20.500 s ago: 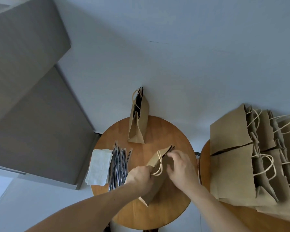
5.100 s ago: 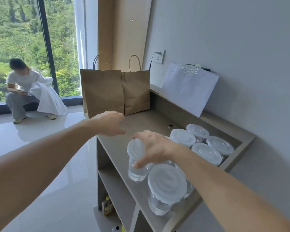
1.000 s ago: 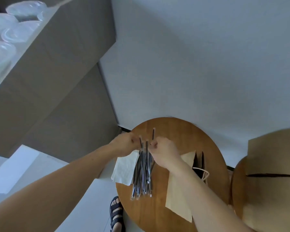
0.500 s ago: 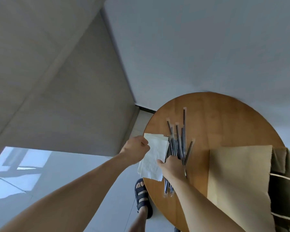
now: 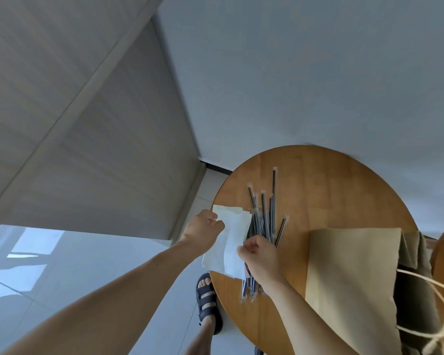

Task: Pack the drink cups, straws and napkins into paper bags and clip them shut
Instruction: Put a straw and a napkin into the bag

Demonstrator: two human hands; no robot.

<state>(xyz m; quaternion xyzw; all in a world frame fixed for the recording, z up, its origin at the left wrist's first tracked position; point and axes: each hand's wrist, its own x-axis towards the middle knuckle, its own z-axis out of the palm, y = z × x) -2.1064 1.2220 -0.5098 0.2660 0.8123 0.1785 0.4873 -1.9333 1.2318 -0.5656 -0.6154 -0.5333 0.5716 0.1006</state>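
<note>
Left hand [image 5: 203, 230], right hand [image 5: 260, 256] both pinch napkins [image 5: 232, 243]; straws [image 5: 265, 216] partly under right hand, paper bag [image 5: 351, 278] beside.

The round desk [image 5: 331, 188] is orange-brown wood with a smooth, lightly sheened finish and faint plank seams. The napkins [image 5: 233, 242] are thin white paper, matt and creased. The straws [image 5: 267, 216] look dark and glossy, each in a clear plastic sleeve. The paper bag [image 5: 351, 272] is matt brown kraft paper, and its handles [image 5: 441, 303] are pale twisted cord. The floor [image 5: 36, 278] is glossy pale tile that mirrors light. The wall [image 5: 292, 73] is matt paint. The cabinet [image 5: 87, 124] shows a matt grey wood-grain face. The sandal [image 5: 208, 298] is dark and matt.
</note>
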